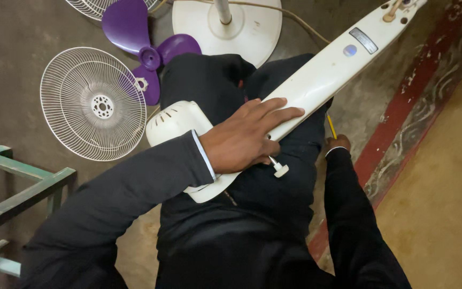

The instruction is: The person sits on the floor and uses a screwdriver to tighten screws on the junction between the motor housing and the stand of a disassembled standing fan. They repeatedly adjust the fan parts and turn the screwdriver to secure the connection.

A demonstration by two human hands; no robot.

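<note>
A white fan body [316,80] with its motor housing [175,120] lies across my lap, its long neck reaching up to the right. My left hand [244,136] rests flat on it, fingers spread along the neck, just above a small white knob [280,170]. Beside my knee, low at the right, my right hand [338,143] is closed around a thin yellow tool [331,126], likely a screwdriver, whose tip is hidden beneath the fan body.
On the floor at the left lie a white wire fan guard [93,104], a purple fan blade [145,51] and a second guard [89,6]. A round white fan base [241,32] stands ahead. A green metal frame [12,192] is at the left edge.
</note>
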